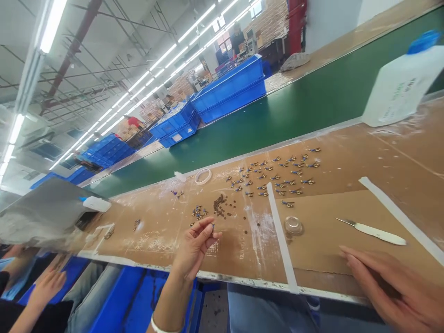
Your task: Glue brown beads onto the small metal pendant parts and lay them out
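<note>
My left hand (199, 240) is raised over the brown work surface, with thumb and index finger pinching a small blue piece (213, 227) mostly hidden by the fingertips. Just behind it lie a cluster of small blue-and-gold figures (199, 212) and a pile of small dark brown discs (219, 205). At the lower right, my right hand (391, 286) is low over the cardboard, thumb and finger tips together; anything between them is too small to make out. Nearest to it is a white-handled craft knife (378, 233), not touched. A small clear round dish (293, 225) stands left of the knife.
More blue-and-gold figures (275, 177) lie in loose rows farther back. A roll of white tape (203, 176) sits near the green conveyor belt (294, 111). A white jug (402, 85) stands at right; blue crates (229, 92) are beyond. A co-worker's hand (48, 286) shows at left.
</note>
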### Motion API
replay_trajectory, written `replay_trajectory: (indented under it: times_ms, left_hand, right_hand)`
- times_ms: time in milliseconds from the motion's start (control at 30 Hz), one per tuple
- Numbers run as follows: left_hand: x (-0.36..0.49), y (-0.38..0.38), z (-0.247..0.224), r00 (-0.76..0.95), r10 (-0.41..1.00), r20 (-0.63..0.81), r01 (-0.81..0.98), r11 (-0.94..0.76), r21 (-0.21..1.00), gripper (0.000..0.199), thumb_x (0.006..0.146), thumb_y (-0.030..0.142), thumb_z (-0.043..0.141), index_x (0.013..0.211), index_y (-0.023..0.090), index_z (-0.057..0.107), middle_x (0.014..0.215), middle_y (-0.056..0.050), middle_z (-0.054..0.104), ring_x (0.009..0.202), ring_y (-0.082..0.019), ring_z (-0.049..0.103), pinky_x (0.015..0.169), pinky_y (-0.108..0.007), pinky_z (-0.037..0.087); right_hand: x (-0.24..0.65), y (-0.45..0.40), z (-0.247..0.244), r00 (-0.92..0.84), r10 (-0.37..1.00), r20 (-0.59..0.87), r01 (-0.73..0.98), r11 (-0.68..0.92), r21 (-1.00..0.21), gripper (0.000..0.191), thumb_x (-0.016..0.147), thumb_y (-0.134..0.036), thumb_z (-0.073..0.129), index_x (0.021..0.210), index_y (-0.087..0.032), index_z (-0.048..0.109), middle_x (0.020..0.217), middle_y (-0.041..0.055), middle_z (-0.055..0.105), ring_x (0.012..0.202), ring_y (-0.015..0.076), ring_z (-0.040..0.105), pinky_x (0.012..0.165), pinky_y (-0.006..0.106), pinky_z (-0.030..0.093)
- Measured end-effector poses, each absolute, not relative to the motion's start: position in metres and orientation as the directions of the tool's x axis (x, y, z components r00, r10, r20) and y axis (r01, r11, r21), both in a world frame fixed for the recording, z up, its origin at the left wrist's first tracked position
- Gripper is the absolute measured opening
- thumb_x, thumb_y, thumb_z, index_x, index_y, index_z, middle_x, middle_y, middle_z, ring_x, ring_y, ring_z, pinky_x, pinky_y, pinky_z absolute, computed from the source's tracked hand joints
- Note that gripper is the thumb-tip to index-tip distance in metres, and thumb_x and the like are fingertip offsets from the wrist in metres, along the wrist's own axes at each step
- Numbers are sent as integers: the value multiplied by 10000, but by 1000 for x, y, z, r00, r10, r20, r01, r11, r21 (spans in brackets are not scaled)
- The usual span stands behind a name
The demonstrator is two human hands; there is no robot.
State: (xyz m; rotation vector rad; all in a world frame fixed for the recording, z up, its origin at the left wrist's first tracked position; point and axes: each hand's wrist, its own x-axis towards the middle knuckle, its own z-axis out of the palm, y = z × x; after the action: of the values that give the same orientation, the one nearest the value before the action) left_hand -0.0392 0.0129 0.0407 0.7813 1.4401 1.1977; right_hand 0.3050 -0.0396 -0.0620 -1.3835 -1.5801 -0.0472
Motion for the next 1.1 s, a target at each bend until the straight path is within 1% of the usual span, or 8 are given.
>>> replay_trajectory:
  times_ms: [67, 100, 233, 367, 467, 633, 800, 1100]
  left_hand:
    - [-16, 17, 43, -154, 918, -365, -185, 336, 924, 473, 571, 272, 927, 988, 126, 759, 728, -32, 728, 727, -148, 724, 790, -241, 592]
    - [-7, 19, 43, -126, 916, -380, -198, 352, 915, 471, 563, 259, 931, 978, 116, 761, 736, -42, 734, 735, -148, 726, 795, -234, 592]
    - [15, 26, 37, -93, 917, -387, -236, 357, 904, 361, 534, 228, 940, 820, 127, 743, 737, -20, 726, 716, -140, 724, 786, -245, 602]
    - [25, 28, 31, -93, 926, -366, -214, 340, 916, 355, 536, 286, 937, 762, 156, 697, 664, 11, 695, 674, -137, 710, 743, -263, 607]
    - [34, 30, 31, -106, 938, -331, -122, 318, 940, 367, 540, 356, 926, 733, 157, 686, 611, 21, 670, 587, -111, 666, 634, -231, 590]
    - [54, 32, 31, -161, 964, -213, 79, 228, 971, 347, 540, 397, 904, 718, 157, 726, 595, 0, 682, 543, -130, 645, 506, -222, 537]
    - [71, 34, 26, -129, 991, -23, 336, 66, 939, 220, 660, 360, 840, 755, 178, 761, 582, 6, 681, 557, -112, 616, 565, -212, 519]
    - [94, 44, 13, 42, 994, 98, 578, -105, 810, 191, 759, 397, 747, 805, 213, 771, 721, -18, 722, 644, -168, 644, 654, -279, 524]
  right_hand:
    - [303, -39, -46, 84, 678, 730, 798, 393, -457, 266, 969, -426, 484, 934, -246, 676, 819, -50, 735, 690, 94, 696, 688, 186, 531]
    - [302, -39, -41, 65, 667, 742, 797, 413, -441, 233, 973, -378, 490, 941, -230, 667, 818, -42, 732, 698, 91, 696, 711, 180, 528]
    - [301, -37, -41, 88, 659, 747, 767, 433, -473, 160, 965, -289, 510, 995, -213, 648, 845, -18, 723, 739, 100, 696, 767, 192, 534]
    - [300, -38, -50, 126, 632, 764, 741, 452, -496, 145, 924, -189, 567, 1040, -209, 651, 868, -5, 716, 760, 111, 690, 790, 219, 539]
    - [300, -38, -52, 130, 615, 778, 742, 460, -488, 189, 896, -131, 592, 1058, -207, 650, 876, 0, 714, 773, 116, 687, 800, 234, 544]
    - [299, -35, -46, 154, 608, 779, 738, 454, -500, 229, 869, -77, 608, 1061, -199, 635, 842, 4, 700, 758, 111, 668, 762, 237, 546]
    - [299, -34, -43, 154, 628, 762, 712, 465, -527, 225, 860, -47, 604, 1052, -162, 622, 832, 19, 683, 758, 104, 642, 728, 236, 527]
    - [300, -35, -44, 166, 645, 746, 701, 454, -550, 199, 885, -78, 580, 1056, -168, 629, 856, 23, 696, 785, 110, 652, 752, 250, 537]
